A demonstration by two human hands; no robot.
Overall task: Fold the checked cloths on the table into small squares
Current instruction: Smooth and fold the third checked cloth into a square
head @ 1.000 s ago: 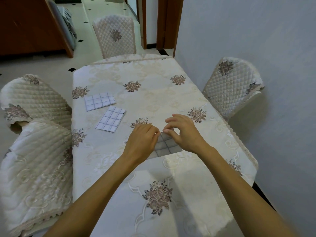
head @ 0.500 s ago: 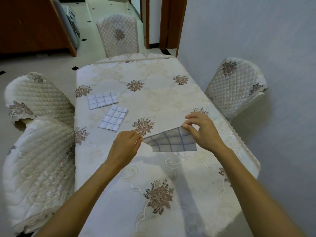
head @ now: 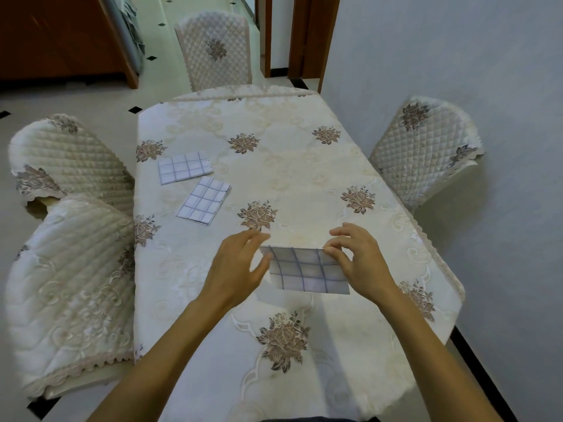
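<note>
left hand [head: 236, 271]: open, fingers straight and spread, thumb lying at the left edge of the checked cloth [head: 307, 271]; actual contact cannot be confirmed.

right hand [head: 364, 264]: thumb and forefinger pinch the cloth's upper right corner, the other fingers loosely curved above it.

checked cloth: thin, soft fabric, pale grey with a dark grid of lines, in a rough rectangle. it is between the two hands near the front of the tabletop [head: 289, 166]. its top edge is taut and straight, its lower part sags slightly, and the grid lines bow.

far folded cloth [head: 185, 167]: flat rectangle, same check, on the left side of the tabletop, edges fairly square.

near folded cloth [head: 203, 201]: flat rectangle, turned at an angle, just beside the first and apart from it.

tabletop covering: cream cloth with raised scroll embroidery and brown-pink flower motifs, scalloped trim at the edges.

chairs: four with quilted, diamond-stitched cream covers, one at the far end [head: 214, 50], one at the right [head: 426, 156], two at the left [head: 70, 159] [head: 70, 284].
</note>
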